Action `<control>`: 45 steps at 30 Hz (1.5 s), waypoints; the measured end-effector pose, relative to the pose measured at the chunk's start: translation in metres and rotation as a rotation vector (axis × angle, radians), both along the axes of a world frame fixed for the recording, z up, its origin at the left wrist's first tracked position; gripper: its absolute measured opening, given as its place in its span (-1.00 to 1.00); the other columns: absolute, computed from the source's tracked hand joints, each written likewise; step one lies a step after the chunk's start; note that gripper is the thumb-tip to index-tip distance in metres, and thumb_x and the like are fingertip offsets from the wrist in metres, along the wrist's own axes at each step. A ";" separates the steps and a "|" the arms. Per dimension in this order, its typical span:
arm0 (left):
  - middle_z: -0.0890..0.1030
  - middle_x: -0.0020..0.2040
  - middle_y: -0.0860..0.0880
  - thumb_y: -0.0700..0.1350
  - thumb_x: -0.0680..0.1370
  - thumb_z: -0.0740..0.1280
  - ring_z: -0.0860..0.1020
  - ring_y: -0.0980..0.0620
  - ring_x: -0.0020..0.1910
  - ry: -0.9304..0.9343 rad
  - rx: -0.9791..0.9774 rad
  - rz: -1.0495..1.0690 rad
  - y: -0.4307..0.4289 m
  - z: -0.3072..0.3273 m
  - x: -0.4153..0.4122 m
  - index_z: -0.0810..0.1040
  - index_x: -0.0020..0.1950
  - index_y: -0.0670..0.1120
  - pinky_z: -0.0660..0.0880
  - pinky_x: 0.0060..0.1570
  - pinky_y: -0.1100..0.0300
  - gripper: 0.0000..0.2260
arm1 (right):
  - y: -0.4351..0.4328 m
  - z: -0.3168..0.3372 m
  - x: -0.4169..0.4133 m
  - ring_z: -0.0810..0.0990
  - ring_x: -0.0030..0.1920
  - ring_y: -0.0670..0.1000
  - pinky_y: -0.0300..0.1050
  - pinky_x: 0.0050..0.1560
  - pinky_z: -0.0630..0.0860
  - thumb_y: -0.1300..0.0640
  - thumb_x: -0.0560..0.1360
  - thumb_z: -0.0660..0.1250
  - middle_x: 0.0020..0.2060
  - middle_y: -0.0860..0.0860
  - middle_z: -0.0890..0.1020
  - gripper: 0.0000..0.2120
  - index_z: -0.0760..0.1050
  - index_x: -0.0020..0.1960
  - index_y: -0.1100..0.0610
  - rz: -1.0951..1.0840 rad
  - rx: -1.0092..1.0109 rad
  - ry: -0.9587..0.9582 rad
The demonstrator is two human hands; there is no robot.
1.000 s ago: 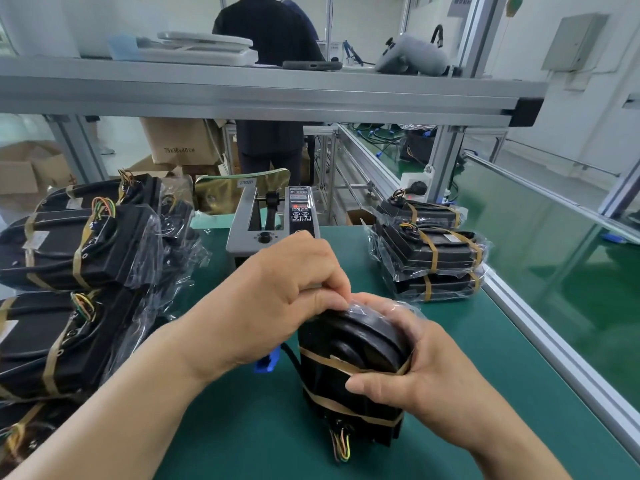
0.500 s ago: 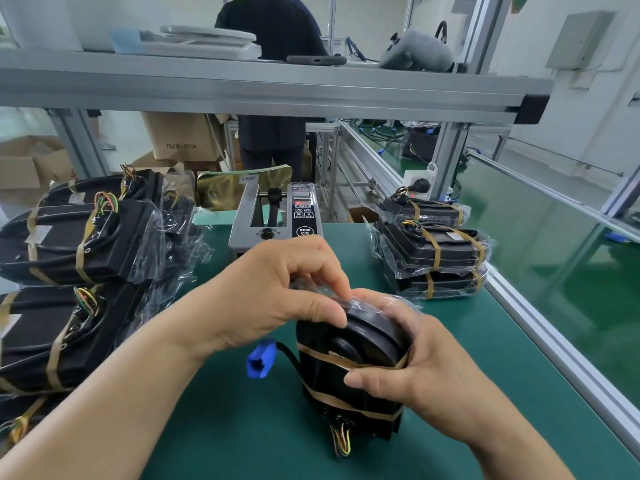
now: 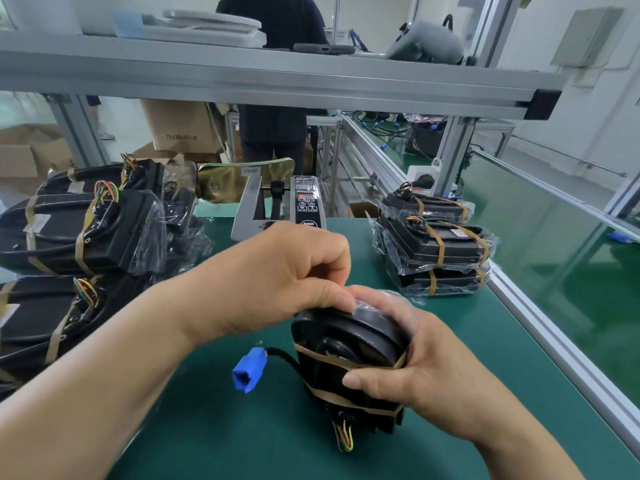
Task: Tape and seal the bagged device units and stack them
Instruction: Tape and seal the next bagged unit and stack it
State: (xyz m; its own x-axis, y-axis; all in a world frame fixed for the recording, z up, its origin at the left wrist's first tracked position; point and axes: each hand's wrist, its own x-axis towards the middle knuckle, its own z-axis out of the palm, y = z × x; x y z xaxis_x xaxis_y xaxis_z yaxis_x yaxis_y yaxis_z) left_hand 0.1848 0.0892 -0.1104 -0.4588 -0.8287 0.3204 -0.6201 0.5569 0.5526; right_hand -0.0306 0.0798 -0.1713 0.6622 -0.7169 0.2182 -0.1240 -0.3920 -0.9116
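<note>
In the middle of the flat green table mat (image 3: 467, 358), standing up on its end: a black round device unit (image 3: 346, 344) inside a thin clear plastic bag (image 3: 391, 306). Wrapped across the front with two brown tape bands (image 3: 346, 398). Held tight on its right side by the right hand (image 3: 408, 372), fingers curled round the back, thumb pressed flat on the upper band. Pinched at the top by the left hand (image 3: 277, 282), thumb and bent fingers closed on the loose plastic. Sticking out to the left on a black cord: a bright blue plug (image 3: 247, 374), low over the mat, hard to tell if touching it. Hanging out at the bottom: a little bunch of coloured wires (image 3: 344, 438). Far off on the right side of the mat: a neat stack of black bagged units (image 3: 440, 247), three high, all taped. On the left edge: a big pile of black bagged units (image 3: 79, 230), taped too, with coloured wires poking out. Just behind the left hand, partly hidden by it: a grey tape machine (image 3: 277, 209) with a black button strip. Up above: a long grey metal shelf (image 3: 277, 77). Behind the bench: a person in dark clothes (image 3: 273, 133), standing next to a brown cardboard box (image 3: 180, 126).
</note>
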 end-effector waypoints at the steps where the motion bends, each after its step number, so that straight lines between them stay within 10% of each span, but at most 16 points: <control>1: 0.52 -0.31 0.03 -0.01 0.47 0.43 0.46 0.10 -0.31 -0.028 -0.092 0.024 0.003 -0.003 -0.003 0.51 -0.21 -0.08 0.37 -0.30 0.34 -0.81 | -0.001 0.000 0.000 0.62 0.19 -0.14 -0.33 0.20 0.48 0.31 0.32 0.53 0.14 -0.25 0.63 -0.31 0.51 0.24 -0.33 -0.002 0.005 -0.008; 10: 0.51 -0.28 -0.05 -0.07 0.59 0.30 0.45 -0.09 -0.36 -0.074 -0.480 0.059 0.013 -0.018 -0.015 0.45 -0.19 -0.19 0.45 -0.39 -0.02 -0.77 | -0.005 0.000 -0.006 0.60 0.23 -0.14 -0.31 0.23 0.49 0.36 0.31 0.52 0.16 -0.27 0.61 -0.30 0.53 0.25 -0.27 0.025 0.037 0.001; 25: 0.54 -0.26 -0.03 -0.09 0.53 0.37 0.48 -0.06 -0.29 0.094 -0.304 0.102 0.006 -0.024 -0.016 0.44 -0.16 -0.14 0.45 -0.26 0.00 -0.83 | 0.000 -0.004 -0.004 0.67 0.14 0.14 0.04 0.25 0.56 0.36 0.34 0.53 0.12 0.13 0.68 -0.38 0.53 0.31 -0.05 0.081 0.128 0.015; 30: 0.61 -0.26 -0.10 -0.07 0.41 0.50 0.54 -0.19 -0.30 0.350 0.043 0.034 0.002 -0.009 -0.011 0.56 -0.18 -0.05 0.54 -0.26 -0.05 -0.85 | 0.002 -0.011 -0.009 0.66 0.17 0.11 -0.13 0.19 0.57 0.33 0.32 0.54 0.14 0.01 0.68 -0.34 0.52 0.31 -0.13 0.032 0.125 -0.018; 35: 0.67 -0.23 0.01 -0.08 0.45 0.51 0.56 0.13 -0.31 0.517 -0.098 0.055 0.006 0.007 0.004 0.68 -0.08 -0.05 0.52 -0.24 0.35 -0.90 | 0.005 -0.017 -0.013 0.66 0.18 -0.02 -0.26 0.18 0.54 0.28 0.31 0.54 0.16 -0.06 0.68 -0.32 0.50 0.30 -0.24 -0.094 0.095 -0.050; 39: 0.64 -0.31 0.01 -0.11 0.53 0.43 0.55 0.14 -0.34 0.715 -0.164 0.467 0.010 -0.018 0.031 0.70 -0.13 0.00 0.53 -0.22 0.36 -0.93 | 0.004 -0.022 -0.015 0.68 0.07 -0.17 -0.37 0.08 0.55 0.33 0.27 0.63 0.05 -0.21 0.71 -0.24 0.52 0.18 -0.40 -0.340 0.066 -0.128; 45: 0.54 -0.36 0.02 -0.16 0.60 0.35 0.41 0.17 -0.49 1.308 0.505 0.932 -0.011 -0.090 0.036 0.65 -0.11 -0.13 0.46 -0.45 0.32 -0.87 | 0.010 -0.027 0.008 0.59 -0.07 -0.43 -0.66 -0.17 0.37 0.30 0.21 0.65 -0.07 -0.48 0.63 -0.23 0.51 0.10 -0.46 -0.563 -0.008 -0.129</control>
State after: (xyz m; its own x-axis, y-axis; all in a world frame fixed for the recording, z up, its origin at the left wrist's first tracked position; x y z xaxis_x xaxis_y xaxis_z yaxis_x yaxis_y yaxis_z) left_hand 0.2211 0.0783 -0.2004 0.5530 -0.7769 -0.3009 0.3746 -0.0907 0.9227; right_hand -0.0223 0.0901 -0.1985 0.1470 -0.9490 0.2790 -0.2036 -0.3051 -0.9303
